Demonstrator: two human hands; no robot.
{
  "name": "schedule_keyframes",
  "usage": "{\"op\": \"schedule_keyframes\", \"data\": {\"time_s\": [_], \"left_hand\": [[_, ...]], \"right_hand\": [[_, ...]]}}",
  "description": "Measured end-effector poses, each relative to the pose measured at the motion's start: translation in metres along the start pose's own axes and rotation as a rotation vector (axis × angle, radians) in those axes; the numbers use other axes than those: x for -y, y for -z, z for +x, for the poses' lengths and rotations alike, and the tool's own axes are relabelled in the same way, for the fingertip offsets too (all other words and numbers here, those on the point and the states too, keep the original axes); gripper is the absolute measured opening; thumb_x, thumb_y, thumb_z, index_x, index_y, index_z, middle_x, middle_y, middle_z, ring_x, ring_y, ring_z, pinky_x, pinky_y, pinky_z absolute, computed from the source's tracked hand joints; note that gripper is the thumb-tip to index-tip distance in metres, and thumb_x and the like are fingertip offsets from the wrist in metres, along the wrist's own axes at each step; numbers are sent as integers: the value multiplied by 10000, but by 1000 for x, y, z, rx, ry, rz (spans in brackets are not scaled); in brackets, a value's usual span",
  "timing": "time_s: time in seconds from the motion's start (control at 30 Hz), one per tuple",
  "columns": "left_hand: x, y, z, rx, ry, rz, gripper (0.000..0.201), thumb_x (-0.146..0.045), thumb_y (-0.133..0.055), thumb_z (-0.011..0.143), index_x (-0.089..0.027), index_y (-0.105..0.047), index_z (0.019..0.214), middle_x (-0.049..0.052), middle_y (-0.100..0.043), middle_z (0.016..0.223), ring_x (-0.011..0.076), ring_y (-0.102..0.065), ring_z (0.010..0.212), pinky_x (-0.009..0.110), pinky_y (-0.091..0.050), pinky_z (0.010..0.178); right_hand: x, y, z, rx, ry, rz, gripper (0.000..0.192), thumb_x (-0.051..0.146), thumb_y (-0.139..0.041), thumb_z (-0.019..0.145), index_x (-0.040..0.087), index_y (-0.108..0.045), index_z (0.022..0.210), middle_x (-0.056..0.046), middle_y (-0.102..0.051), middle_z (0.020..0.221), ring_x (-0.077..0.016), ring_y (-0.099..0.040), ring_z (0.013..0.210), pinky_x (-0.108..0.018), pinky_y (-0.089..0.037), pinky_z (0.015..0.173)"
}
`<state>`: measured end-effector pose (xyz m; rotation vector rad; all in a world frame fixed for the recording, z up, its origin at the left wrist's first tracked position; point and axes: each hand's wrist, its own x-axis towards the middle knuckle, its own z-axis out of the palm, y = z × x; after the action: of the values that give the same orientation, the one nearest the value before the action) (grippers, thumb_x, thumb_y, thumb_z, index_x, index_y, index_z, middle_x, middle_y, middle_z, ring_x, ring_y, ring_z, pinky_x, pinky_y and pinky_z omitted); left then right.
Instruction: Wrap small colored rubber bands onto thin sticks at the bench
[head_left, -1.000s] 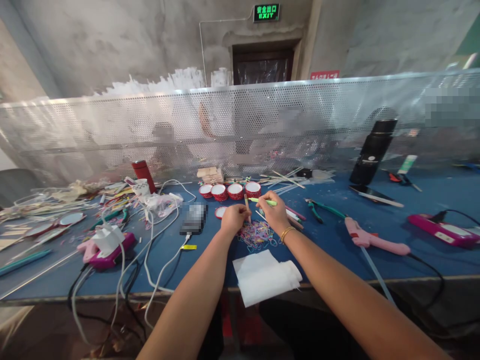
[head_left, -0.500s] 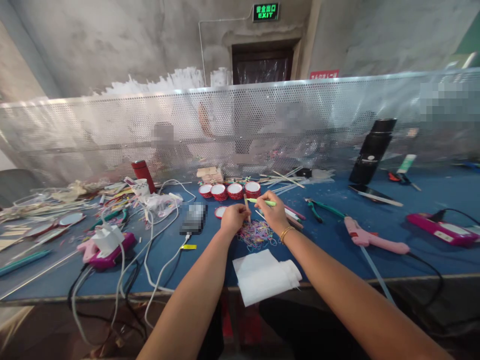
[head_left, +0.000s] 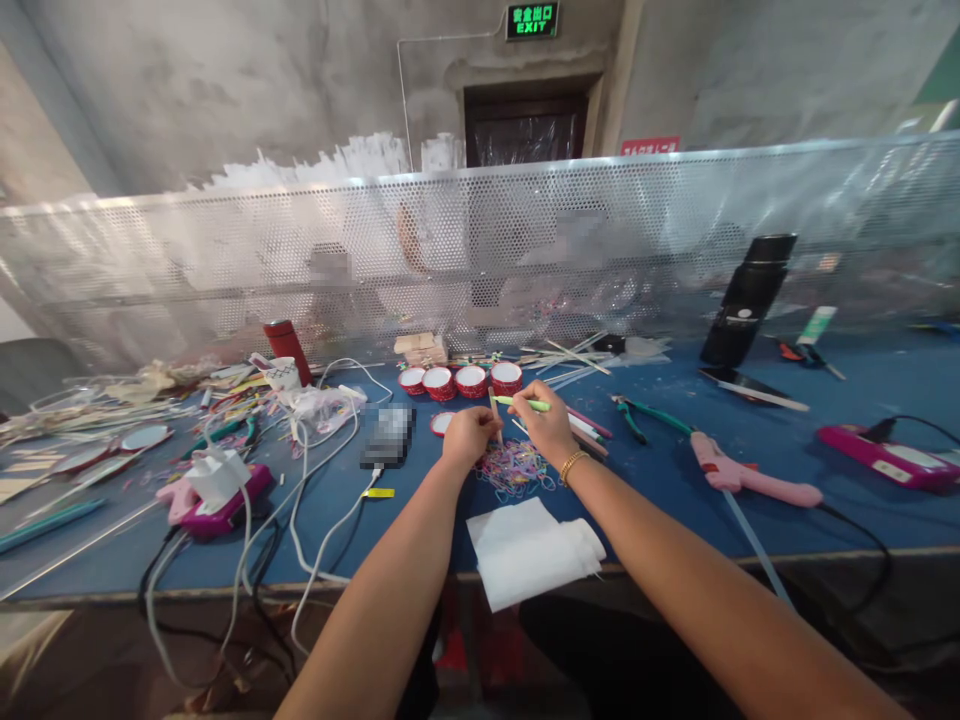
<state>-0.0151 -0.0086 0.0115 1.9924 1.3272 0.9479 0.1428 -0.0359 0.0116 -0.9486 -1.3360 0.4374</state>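
Left hand (head_left: 469, 437): we pinch a flat wooden stick (head_left: 493, 402) in closed fingers, its upper end rising clear of them above the worktop (head_left: 420, 530).
Right hand (head_left: 546, 425): we grip a light green pen (head_left: 534, 405), its tip aimed left at the wooden stick; whether they touch is too small to tell.
Wooden stick: it stands nearly upright between our hands, at the far edge of a tangle of coloured loops (head_left: 514, 470).
Pen work: we judge this to be a step of working the pen's tip at the upper part of the stick; the next move seems to call for a firm left pinch and a light, controlled right hand.
Red drums (head_left: 471, 381): four white-topped ones stand in a row on the far side, beyond our hands, with a flat red-rimmed disc (head_left: 441, 425) just left of the left hand.
White cloth (head_left: 534, 555): it lies at the near edge, between our forearms.
Change from half a second ago: hardly any; our grips and the loops stay put, the pen's tip seems slightly nearer the stick, and the view has shifted a little.
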Motion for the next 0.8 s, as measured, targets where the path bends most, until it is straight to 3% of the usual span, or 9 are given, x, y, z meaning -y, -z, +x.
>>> {"op": "schedule_keyframes", "data": {"time_s": [0.2,0.4,0.57,0.8], "left_hand": [[-3,1,-1,-2,-11,19,167,-238,-646,859,-166,-723,730,9,-714,697,129,-589,629,249,-373,604],[-2,0,-1,-3,0,17,163,-239,-647,849,-172,-723,722,3,-707,681,129,-575,613,249,-373,597],[2,-1,1,4,-1,-4,149,-254,-646,857,-177,-724,755,4,-713,700,131,-601,636,242,-394,623],[1,-1,1,11,-1,16,172,-263,-637,861,-178,-712,732,10,-719,707,131,-591,641,237,-392,616]], "right_hand": [[-1,2,0,-34,-29,-20,150,364,-598,835,248,-572,742,3,-691,681,-185,-623,647,-312,-473,673],[0,0,-1,19,-4,4,165,374,-602,841,243,-577,744,-7,-700,704,-191,-639,681,-313,-479,685],[-2,2,0,-30,-39,-2,165,381,-601,837,247,-575,744,0,-689,686,-181,-612,635,-311,-468,660],[-3,1,0,14,-28,-16,165,381,-598,831,244,-573,742,0,-698,700,-183,-626,662,-307,-462,673]]}}
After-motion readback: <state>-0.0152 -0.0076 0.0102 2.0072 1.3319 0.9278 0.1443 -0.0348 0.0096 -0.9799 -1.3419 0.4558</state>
